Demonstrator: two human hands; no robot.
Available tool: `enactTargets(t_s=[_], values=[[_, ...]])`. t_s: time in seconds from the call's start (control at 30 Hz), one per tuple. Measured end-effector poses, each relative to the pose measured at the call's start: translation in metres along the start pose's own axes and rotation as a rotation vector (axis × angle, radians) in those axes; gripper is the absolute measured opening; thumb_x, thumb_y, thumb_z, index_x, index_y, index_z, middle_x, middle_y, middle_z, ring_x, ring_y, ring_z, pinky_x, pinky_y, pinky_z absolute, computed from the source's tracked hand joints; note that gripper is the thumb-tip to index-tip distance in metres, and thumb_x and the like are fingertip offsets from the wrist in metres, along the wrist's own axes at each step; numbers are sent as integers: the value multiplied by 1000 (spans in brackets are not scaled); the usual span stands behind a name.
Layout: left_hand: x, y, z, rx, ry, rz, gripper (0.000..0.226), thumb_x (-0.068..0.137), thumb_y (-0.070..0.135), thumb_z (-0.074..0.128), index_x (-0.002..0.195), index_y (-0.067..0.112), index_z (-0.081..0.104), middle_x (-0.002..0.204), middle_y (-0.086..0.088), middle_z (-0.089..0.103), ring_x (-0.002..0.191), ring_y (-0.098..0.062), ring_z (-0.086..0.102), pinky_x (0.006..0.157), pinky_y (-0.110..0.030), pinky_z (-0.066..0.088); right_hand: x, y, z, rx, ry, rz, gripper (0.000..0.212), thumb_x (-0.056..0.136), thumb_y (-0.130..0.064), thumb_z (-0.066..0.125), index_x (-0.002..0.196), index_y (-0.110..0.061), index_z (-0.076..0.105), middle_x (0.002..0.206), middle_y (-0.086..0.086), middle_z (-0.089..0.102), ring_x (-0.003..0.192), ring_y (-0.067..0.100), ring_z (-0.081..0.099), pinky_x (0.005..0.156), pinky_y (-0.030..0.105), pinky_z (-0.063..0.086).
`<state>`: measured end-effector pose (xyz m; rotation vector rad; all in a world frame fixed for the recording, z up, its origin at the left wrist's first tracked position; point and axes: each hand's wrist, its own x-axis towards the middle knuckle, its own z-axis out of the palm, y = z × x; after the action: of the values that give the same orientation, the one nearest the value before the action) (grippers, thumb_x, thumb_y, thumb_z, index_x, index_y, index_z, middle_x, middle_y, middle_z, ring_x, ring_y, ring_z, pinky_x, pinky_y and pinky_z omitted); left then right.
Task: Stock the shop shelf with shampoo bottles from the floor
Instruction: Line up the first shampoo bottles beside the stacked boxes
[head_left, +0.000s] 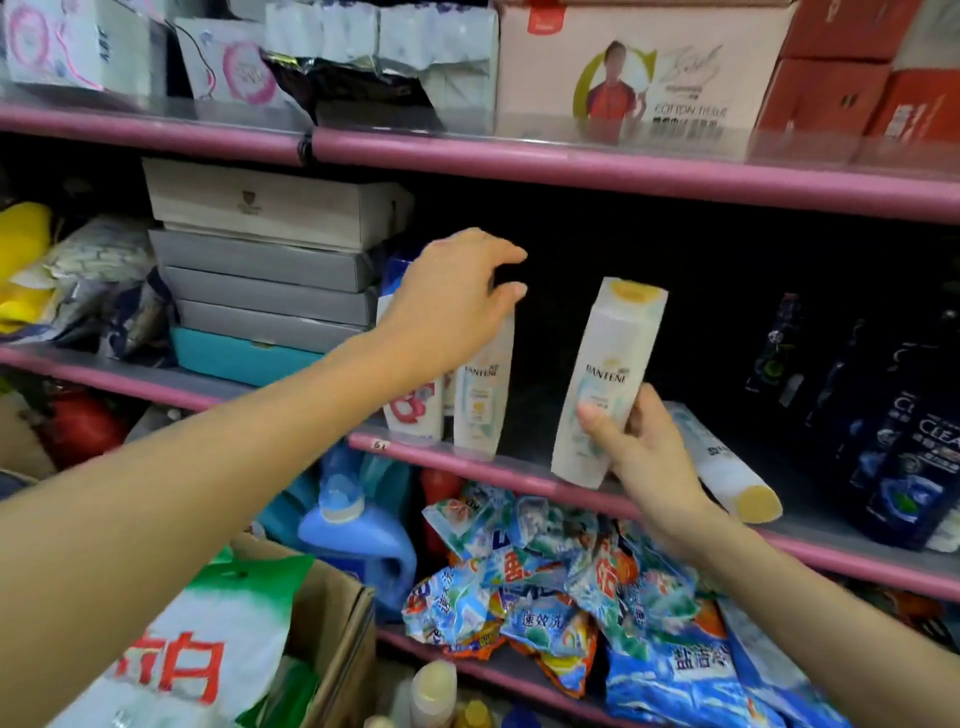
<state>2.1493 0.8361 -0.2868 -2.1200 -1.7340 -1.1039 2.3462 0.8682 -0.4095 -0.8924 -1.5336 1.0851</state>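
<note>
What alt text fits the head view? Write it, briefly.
Two bare hands stock a pink shop shelf: the left hand grips the top of a standing white shampoo bottle, and the right hand holds a matching bottle upright beside it.

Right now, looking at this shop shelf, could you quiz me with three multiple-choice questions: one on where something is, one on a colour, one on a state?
1. Where do the dark blue bottles stand?
A. right end of the middle shelf
B. on the floor
C. top shelf

2. What colour is the shelf edge?
A. green
B. pink
C. white

3. How is the white bottle with the yellow cap behind the right hand placed?
A. upright
B. hanging
C. lying on its side

Answers: 1 A, they crowd the shelf's right end. 2 B, the front rail is plainly pink. 3 C, its cap points out toward the camera, while the left hand tops an upright Pantene bottle and the right hand holds another Pantene bottle.
</note>
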Motion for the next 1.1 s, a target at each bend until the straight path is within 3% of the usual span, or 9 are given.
enactTargets(t_s=[0.07, 0.17, 0.3, 0.37, 0.47, 0.57, 0.7, 0.87, 1.1], values=[[13, -7, 10, 129, -80, 46, 34, 93, 22, 53, 124, 11, 59, 127, -7, 58, 119, -26, 52, 96, -37, 42, 31, 10, 5, -65, 0, -4, 23, 86, -32, 67, 105, -37, 55, 102, -13, 69, 90, -4, 66, 67, 12, 53], [13, -21, 29, 234, -157, 52, 24, 93, 21, 47, 107, 7, 61, 114, -9, 62, 106, -31, 56, 77, -35, 44, 64, 29, 17, -157, -20, 57, 21, 86, -32, 68, 100, -38, 55, 96, -15, 68, 84, -4, 65, 58, 10, 51], [5, -38, 38, 150, -129, 70, 37, 91, 19, 51, 127, 14, 55, 131, -5, 58, 115, -31, 56, 92, -43, 47, 90, 47, 35, -72, -51, 76, 21, 85, -31, 70, 101, -38, 57, 99, -11, 70, 90, 3, 67, 74, 23, 54], [6, -39, 38, 116, -142, 83, 40, 91, 19, 52, 131, 16, 53, 134, -2, 55, 118, -29, 54, 94, -43, 46, 96, 48, 44, -50, -72, 81, 23, 85, -30, 69, 101, -39, 56, 99, -14, 69, 90, 1, 67, 72, 20, 53], [6, -39, 40, 82, -145, 67, 47, 92, 24, 53, 138, 17, 45, 146, 0, 43, 133, -18, 40, 110, -29, 29, 99, 53, 51, -87, -137, 111, 28, 83, -29, 72, 104, -39, 56, 98, -14, 70, 89, 1, 67, 69, 16, 52], [-18, -31, 55, -175, 32, -135, 63, 90, 26, 58, 145, 19, 29, 152, 6, 29, 136, -4, 23, 108, -11, 11, 100, 62, 53, -140, -147, 144, 32, 83, -21, 72, 109, -28, 57, 101, -8, 68, 83, 3, 67, 62, 13, 51], [-63, -8, 93, -428, 191, -377, 77, 83, 25, 66, 143, 31, 17, 140, 12, 23, 131, -5, 30, 113, -29, 28, 98, 72, 58, -130, -141, 171, 36, 84, -11, 69, 116, -24, 58, 100, -9, 68, 83, -3, 63, 57, 4, 46], [-70, -7, 135, -358, 225, -595, 89, 81, 32, 69, 143, 32, 6, 136, 10, 15, 131, -13, 27, 111, -34, 32, 99, 78, 57, -130, -143, 178, 34, 83, -3, 68, 112, -18, 63, 93, -7, 71, 72, -9, 66, 56, 4, 46], [-71, -14, 158, -86, 262, -720, 75, 75, 35, 73, 136, 15, 34, 129, -4, 45, 122, -22, 44, 96, -39, 37, 99, 85, 58, -149, -182, 156, 38, 79, 3, 69, 108, -21, 65, 96, -9, 73, 84, -4, 68, 67, 9, 50]])
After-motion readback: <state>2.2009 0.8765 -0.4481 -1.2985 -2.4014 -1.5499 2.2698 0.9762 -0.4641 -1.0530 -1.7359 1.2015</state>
